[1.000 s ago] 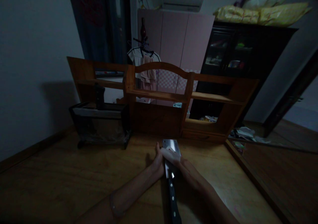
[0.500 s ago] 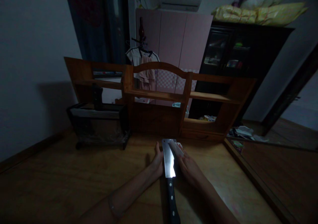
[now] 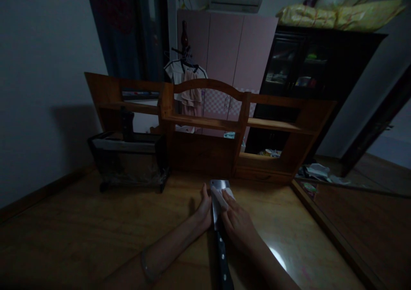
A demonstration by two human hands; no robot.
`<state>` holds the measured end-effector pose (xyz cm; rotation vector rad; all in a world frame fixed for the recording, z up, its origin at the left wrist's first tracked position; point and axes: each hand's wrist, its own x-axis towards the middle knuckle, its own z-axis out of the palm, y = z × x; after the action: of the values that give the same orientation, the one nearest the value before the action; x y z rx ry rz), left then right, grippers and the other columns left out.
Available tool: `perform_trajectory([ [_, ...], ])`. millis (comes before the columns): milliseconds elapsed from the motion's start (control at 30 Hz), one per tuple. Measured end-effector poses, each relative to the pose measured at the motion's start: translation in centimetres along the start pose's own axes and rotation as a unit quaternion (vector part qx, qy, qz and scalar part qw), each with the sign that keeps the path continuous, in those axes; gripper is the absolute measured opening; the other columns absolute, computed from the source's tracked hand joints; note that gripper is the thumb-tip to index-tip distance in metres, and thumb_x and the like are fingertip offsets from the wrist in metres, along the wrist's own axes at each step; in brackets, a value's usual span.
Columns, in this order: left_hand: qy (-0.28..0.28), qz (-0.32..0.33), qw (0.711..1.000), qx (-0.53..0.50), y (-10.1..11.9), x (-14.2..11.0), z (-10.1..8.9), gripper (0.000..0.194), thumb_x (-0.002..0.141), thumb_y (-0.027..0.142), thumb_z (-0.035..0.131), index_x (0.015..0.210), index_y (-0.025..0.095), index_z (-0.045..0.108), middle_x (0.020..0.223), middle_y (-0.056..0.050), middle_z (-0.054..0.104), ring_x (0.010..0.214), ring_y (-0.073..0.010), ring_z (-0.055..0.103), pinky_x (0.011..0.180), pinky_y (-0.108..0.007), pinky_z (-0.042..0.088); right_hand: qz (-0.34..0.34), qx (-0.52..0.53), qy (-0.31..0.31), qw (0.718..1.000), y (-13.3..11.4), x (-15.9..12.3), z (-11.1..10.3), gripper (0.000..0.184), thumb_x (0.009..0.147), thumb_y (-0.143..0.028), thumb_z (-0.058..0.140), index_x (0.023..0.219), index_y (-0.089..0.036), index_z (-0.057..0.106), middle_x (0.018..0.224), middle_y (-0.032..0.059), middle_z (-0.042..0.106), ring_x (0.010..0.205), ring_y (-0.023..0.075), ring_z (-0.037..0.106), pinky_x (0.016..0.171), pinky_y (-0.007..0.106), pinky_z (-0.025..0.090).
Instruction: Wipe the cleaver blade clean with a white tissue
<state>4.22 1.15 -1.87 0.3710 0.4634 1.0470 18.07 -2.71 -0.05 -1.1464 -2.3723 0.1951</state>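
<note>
A cleaver (image 3: 215, 221) with a broad steel blade and a black riveted handle points away from me above the wooden desktop, its handle toward my body. My left hand (image 3: 204, 208) supports the blade along its left edge, thumb up; its other fingers are hidden behind the blade. My right hand (image 3: 237, 221) presses a white cloth or tissue (image 3: 220, 198) flat on the upper face of the blade. The far end of the blade, with its small hole, shows beyond the cloth.
A dark knife block (image 3: 128, 161) with a black-handled knife (image 3: 127, 125) in it stands at the left. Behind is a wooden shelf unit (image 3: 205, 121) along the back of the desk (image 3: 96, 234). A raised wooden edge (image 3: 324, 225) runs down the right side.
My right hand has moved left with the white cloth, from the blade's right edge onto its face, covering the bright reflection. My left hand stays at the left edge.
</note>
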Motion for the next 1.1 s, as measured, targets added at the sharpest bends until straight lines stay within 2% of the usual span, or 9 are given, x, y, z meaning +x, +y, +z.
perform_trajectory([
  [167, 0.057, -0.019, 0.998, 0.019, -0.1, 0.0, -0.5, 0.071, 0.085, 0.076, 0.033, 0.088, 0.012, 0.064, 0.081, -0.014, 0.071, 0.096, -0.0304, 0.066, 0.092, -0.037, 0.049, -0.06, 0.05, -0.046, 0.996, -1.3, 0.1, -1.3, 0.056, 0.097, -0.02, 0.033, 0.152, -0.022, 0.023, 0.157, 0.0015, 0.026, 0.145, 0.0177, 0.021, 0.12, 0.041, 0.022],
  [367, 0.091, -0.005, 0.996, 0.01, 0.0, 0.1, -0.2, 0.064, 0.087, 0.072, 0.035, 0.081, 0.015, 0.063, 0.074, -0.012, 0.07, 0.091, -0.0297, 0.068, 0.089, -0.038, 0.05, -0.062, 0.083, -0.041, 0.994, -1.4, 0.1, -2.4, 0.057, 0.089, -0.014, 0.041, 0.146, -0.017, 0.039, 0.15, 0.0038, 0.04, 0.141, 0.0194, 0.033, 0.118, 0.038, 0.026],
  [467, 0.073, -0.013, 0.997, -0.002, 0.0, 0.4, -0.2, 0.067, 0.088, 0.071, 0.032, 0.085, 0.012, 0.065, 0.078, -0.014, 0.072, 0.096, -0.0313, 0.067, 0.092, -0.039, 0.049, -0.05, 0.067, -0.033, 0.996, -0.9, 0.2, -2.0, 0.057, 0.088, -0.015, 0.041, 0.146, -0.019, 0.039, 0.148, 0.0045, 0.043, 0.139, 0.0203, 0.035, 0.117, 0.039, 0.029],
  [667, 0.049, 0.009, 0.999, -0.02, 0.1, 0.2, 0.1, 0.067, 0.094, 0.063, 0.024, 0.098, 0.01, 0.067, 0.091, -0.014, 0.073, 0.104, -0.0283, 0.066, 0.099, -0.036, 0.045, 0.017, -0.006, -0.014, 1.0, 0.3, 0.3, -0.3, 0.059, 0.088, -0.017, 0.043, 0.147, -0.016, 0.037, 0.151, 0.0078, 0.037, 0.142, 0.0225, 0.03, 0.118, 0.043, 0.027],
  [867, 0.046, 0.014, 0.999, -0.002, 0.3, -0.2, 0.7, 0.068, 0.094, 0.063, 0.023, 0.098, 0.011, 0.067, 0.092, -0.014, 0.074, 0.099, -0.0279, 0.067, 0.097, -0.036, 0.045, 0.06, -0.033, -0.005, 0.998, 0.7, 0.3, -0.1, 0.055, 0.091, -0.017, 0.039, 0.146, -0.011, 0.038, 0.151, 0.0108, 0.037, 0.142, 0.0244, 0.027, 0.117, 0.042, 0.029],
  [1100, 0.035, 0.011, 0.999, 0.011, 0.3, -0.5, 0.8, 0.071, 0.094, 0.064, 0.023, 0.099, 0.01, 0.068, 0.089, -0.014, 0.074, 0.092, -0.0274, 0.069, 0.092, -0.035, 0.048, 0.09, -0.073, 0.002, 0.993, 0.3, 0.3, -0.4, 0.053, 0.091, -0.016, 0.037, 0.144, -0.01, 0.041, 0.145, 0.0139, 0.045, 0.137, 0.025, 0.038, 0.112, 0.041, 0.037],
])
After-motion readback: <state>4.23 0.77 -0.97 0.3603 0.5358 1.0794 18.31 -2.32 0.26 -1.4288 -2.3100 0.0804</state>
